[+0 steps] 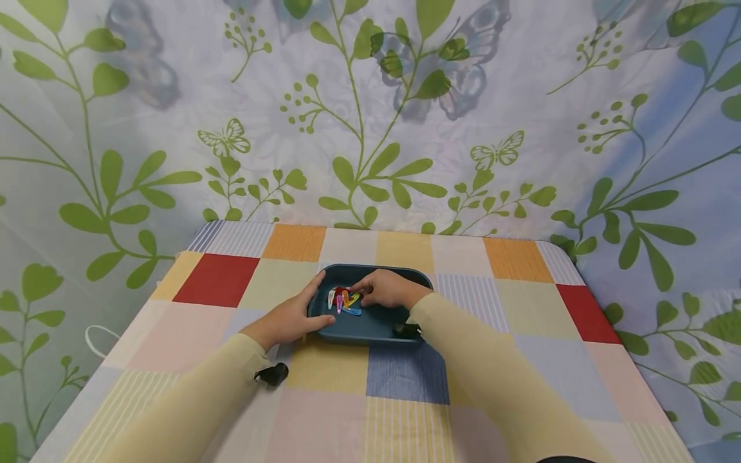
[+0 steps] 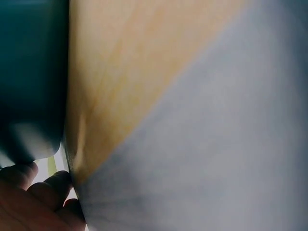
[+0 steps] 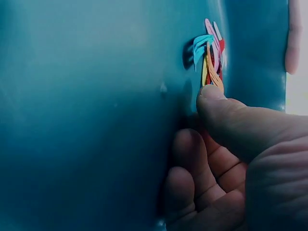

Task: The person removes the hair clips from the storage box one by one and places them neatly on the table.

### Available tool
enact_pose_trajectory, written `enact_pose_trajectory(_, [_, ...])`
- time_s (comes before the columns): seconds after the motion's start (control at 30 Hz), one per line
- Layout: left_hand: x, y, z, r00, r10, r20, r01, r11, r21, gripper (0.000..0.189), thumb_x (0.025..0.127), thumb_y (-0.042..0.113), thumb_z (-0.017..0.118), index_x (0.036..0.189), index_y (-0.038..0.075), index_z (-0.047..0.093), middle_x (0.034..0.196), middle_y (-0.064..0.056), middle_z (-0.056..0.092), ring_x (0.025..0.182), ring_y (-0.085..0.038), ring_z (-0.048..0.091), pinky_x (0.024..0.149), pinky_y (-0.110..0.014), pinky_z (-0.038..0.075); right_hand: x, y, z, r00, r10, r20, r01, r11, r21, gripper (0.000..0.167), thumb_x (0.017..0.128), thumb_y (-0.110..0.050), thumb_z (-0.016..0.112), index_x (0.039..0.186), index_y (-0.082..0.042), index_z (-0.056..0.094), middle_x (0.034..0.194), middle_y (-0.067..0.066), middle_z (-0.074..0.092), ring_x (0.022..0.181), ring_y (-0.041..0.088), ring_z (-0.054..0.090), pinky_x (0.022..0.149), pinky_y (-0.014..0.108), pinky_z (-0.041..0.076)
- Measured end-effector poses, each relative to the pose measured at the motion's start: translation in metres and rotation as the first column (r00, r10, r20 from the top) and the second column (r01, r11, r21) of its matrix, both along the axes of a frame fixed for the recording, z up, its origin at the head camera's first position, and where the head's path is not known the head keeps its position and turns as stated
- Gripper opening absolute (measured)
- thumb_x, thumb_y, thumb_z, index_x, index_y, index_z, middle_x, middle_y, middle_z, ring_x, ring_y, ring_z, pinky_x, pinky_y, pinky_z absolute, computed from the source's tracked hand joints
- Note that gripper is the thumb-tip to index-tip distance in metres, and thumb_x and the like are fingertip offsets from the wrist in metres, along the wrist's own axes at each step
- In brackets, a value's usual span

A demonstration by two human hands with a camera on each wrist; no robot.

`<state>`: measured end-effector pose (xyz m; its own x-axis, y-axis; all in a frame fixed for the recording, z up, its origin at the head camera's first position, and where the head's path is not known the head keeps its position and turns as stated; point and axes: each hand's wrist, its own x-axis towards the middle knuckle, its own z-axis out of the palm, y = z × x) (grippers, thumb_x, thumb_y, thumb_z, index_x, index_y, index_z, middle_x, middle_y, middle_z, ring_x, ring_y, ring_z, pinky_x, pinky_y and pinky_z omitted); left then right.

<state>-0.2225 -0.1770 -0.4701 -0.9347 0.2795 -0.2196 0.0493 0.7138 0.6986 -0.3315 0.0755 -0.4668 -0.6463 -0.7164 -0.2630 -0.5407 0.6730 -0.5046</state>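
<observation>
A dark blue-green tray (image 1: 376, 331) stands on the patchwork cloth. My left hand (image 1: 295, 315) holds it by the left side, fingers along the outer wall and thumb reaching over the front-left corner. In the left wrist view, fingertips (image 2: 53, 187) are at the tray's wall (image 2: 33, 72). Inside the tray's left part lies a small pile of colourful snap hair clips (image 1: 346, 301): white, pink, orange, yellow, blue and red. My right hand (image 1: 386, 289) reaches into the pile. In the right wrist view its thumb and forefinger pinch the end of an orange-yellow hair clip (image 3: 213, 77); the other fingers are curled.
The table is covered by a patchwork cloth (image 1: 324, 418) of coloured squares. Behind it hangs a curtain (image 1: 266, 148) with green leaves and butterflies. A white cord loop (image 1: 92, 341) shows at the table's left edge. Black wrist devices (image 1: 272, 374) sit by both cuffs.
</observation>
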Motion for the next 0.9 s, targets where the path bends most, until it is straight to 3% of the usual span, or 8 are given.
enact_pose_trajectory(0.43, [-0.0001,0.0011,0.0011,1.000,0.004,0.005,-0.004,1.000,-0.001,0.105,0.095,0.055,0.073,0.170,0.036,0.003,0.176,-0.012,0.021,0.156,-0.042,0.035,0.123,-0.067,0.032,0.0015,-0.0015,-0.0018,1.000,-0.025,0.007,0.025,0.999,-0.030,0.033,0.098,-0.017,0.076,0.131,-0.014,0.076,0.090,-0.005,0.074,0.076,0.006,0.056,0.073,0.024,0.047])
enact_pose_trajectory(0.6, [0.0012,0.0015,0.0000,1.000,-0.002,0.001,0.002,1.000,-0.002,0.105,0.095,0.055,0.072,0.170,0.035,0.002,0.176,-0.012,0.021,0.156,-0.041,0.034,0.123,-0.066,0.032,0.0069,-0.0031,0.0007,0.999,-0.048,0.012,0.048,0.999,-0.015,0.030,0.097,-0.016,0.076,0.127,-0.013,0.078,0.082,-0.007,0.069,0.072,0.006,0.054,0.070,0.023,0.046])
enact_pose_trajectory(0.9, [0.0030,0.0014,0.0020,1.000,-0.001,-0.006,0.001,1.000,0.005,0.105,0.095,0.055,0.072,0.170,0.035,0.003,0.176,-0.012,0.021,0.157,-0.040,0.035,0.123,-0.066,0.032,0.0090,-0.0069,-0.0003,0.996,-0.087,-0.003,0.087,0.996,0.004,0.025,0.096,-0.019,0.078,0.121,-0.017,0.081,0.086,-0.005,0.073,0.075,0.006,0.056,0.069,0.021,0.046])
